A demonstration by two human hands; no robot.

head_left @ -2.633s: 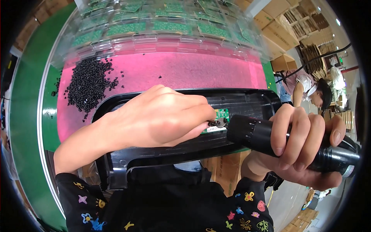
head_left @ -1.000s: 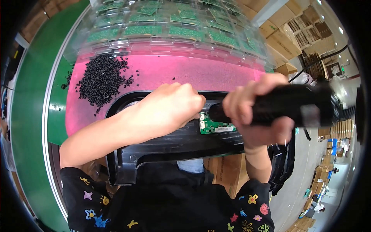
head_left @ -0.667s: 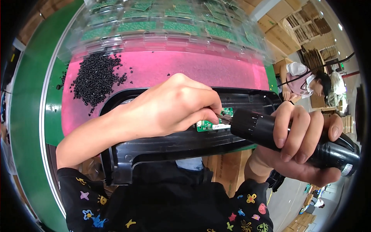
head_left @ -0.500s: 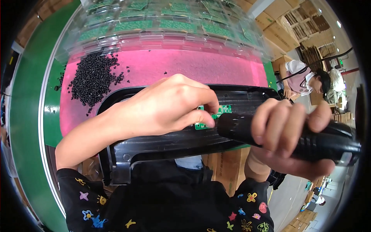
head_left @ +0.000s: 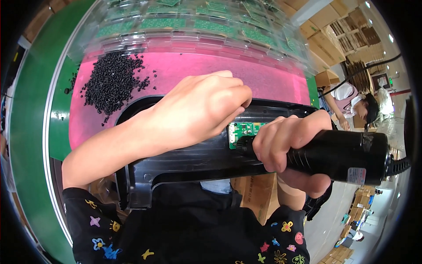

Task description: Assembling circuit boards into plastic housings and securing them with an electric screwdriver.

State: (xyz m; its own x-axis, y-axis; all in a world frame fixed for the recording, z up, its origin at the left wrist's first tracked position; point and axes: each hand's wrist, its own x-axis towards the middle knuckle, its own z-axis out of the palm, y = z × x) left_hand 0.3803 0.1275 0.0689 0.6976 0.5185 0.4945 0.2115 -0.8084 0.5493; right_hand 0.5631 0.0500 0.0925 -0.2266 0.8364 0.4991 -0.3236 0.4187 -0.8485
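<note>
A: Surface first?
B: Green worktop (head_left: pixel 59 136), pink mat (head_left: pixel 272 77) on it. Heap of black screws (head_left: pixel 110 83) near the mat's left edge, a few past it on the green. Clear plastic trays (head_left: pixel 193 38) with green boards (head_left: pixel 213 26) along the far edge.
A: Main part?
B: Circuit board (head_left: pixel 239 130), lying in the black plastic casing (head_left: pixel 206 160) at the worktop's near edge.
A: Hands?
B: Right hand (head_left: pixel 294 147): grip clamped round a power screwdriver (head_left: pixel 338 152), working end at the board's near left part, contact unclear. Left hand (head_left: pixel 202 105): over the casing, fingers curled in; can't tell if the grip's closed on anything.
A: Room?
B: Cardboard boxes (head_left: pixel 327 48) stacked beyond the worktop's right edge, co-worker (head_left: pixel 349 99) leaning there, grey floor (head_left: pixel 325 224) nearer.
</note>
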